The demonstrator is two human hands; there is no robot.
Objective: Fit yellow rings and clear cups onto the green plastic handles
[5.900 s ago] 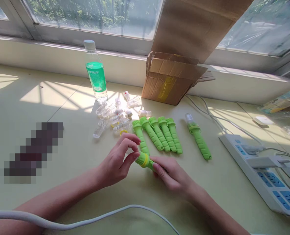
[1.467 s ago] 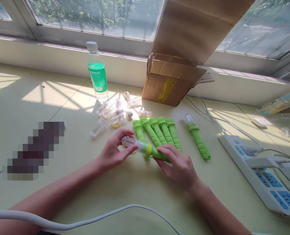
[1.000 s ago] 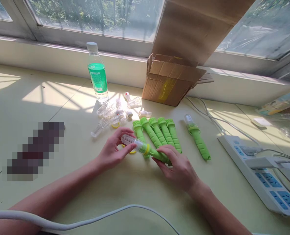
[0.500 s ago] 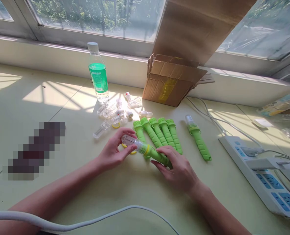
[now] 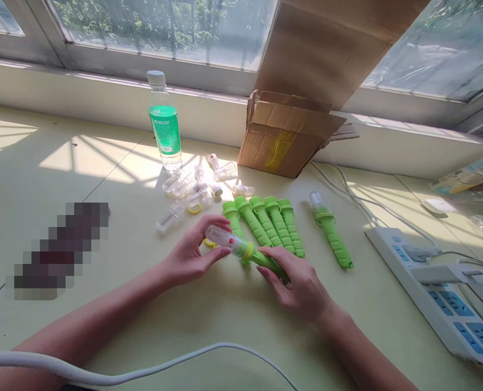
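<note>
My left hand [image 5: 192, 252] pinches the clear ribbed cap [image 5: 220, 237] that sits on the end of a green ribbed handle [image 5: 265, 260]. A yellow ring [image 5: 248, 250] shows at the joint between cap and handle. My right hand [image 5: 298, 279] grips the lower part of that handle, just above the table. Right behind lie several bare green handles [image 5: 265, 225] side by side. One green handle with a clear cap on it [image 5: 331, 231] lies apart to the right. A loose yellow ring [image 5: 208, 244] lies under the held cap.
Several clear caps and small white parts [image 5: 192, 187] lie beside a green-labelled water bottle [image 5: 164, 122]. A cardboard box [image 5: 284, 133] stands by the window sill. A white power strip [image 5: 440, 296] with cables lies at the right. A white cable [image 5: 143, 369] crosses the near edge.
Since 5.9 s ago a clear cap has been set on the held green handle's yellow-ringed end. Over the last second my hands and the piece have barely shifted.
</note>
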